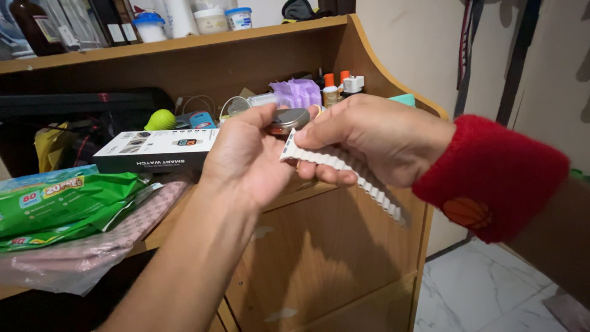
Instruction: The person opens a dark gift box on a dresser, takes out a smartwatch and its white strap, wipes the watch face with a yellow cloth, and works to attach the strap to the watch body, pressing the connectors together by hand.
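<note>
My left hand (pixel 246 157) holds a small silver watch body (pixel 289 118) between thumb and fingers, in front of a wooden cabinet. My right hand (pixel 369 138), with a red wristband (pixel 488 175) on the wrist, pinches the top end of a white ribbed watch strap (pixel 344 169). The strap's upper end meets the watch body and the rest hangs down to the right under my right palm. Whether strap and body are joined is hidden by my fingers.
A black and white watch box (pixel 153 150) lies on the cabinet top (pixel 295 190) beside green packets (pixel 67 200) on a pink cloth. Small bottles, a purple pouch (pixel 298 92) and clutter fill the back. Jars line the upper shelf (pixel 184 43). White tiled floor (pixel 485 289) lies at lower right.
</note>
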